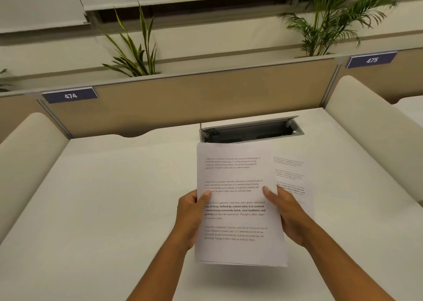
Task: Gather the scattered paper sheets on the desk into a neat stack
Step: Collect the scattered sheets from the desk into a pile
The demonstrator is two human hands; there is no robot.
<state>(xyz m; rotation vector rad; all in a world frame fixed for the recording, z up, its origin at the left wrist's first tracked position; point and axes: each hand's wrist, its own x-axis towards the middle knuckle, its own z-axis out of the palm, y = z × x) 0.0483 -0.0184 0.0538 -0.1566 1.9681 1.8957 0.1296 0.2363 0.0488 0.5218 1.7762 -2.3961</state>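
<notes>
At desk 474, I hold a bundle of printed sheets (238, 209) in both hands, lifted clear of the white desk (103, 197) so that its shadow falls on the surface below its lower edge. My left hand (190, 218) grips the bundle's left edge, the thumb laid across the front of the top page beside the printed text and the fingers curled out of sight behind the paper. My right hand (289, 218) takes the right edge the same way, thumb (269, 194) stretched onto the face of the top page, the other fingers tucked behind. Both hands are closed around the paper rather than spread. The top page carries 4 blocks of text, the third partly in bold. The lower edges of the sheets show as thin, slightly uneven lines at the bottom of the bundle. 1 more printed sheet (290, 177) shows to the right, partly covered by the bundle and my right hand; I cannot tell whether it lies flat on the desk or belongs to the bundle. Just beyond the top of the bundle, an open cable hatch (251, 131) is set into the desk near the beige partition (183, 99). Blue labels reading 474 (70, 95) and 475 (372, 60) sit on the partition's top rail, with green plants (135, 51) behind it.
</notes>
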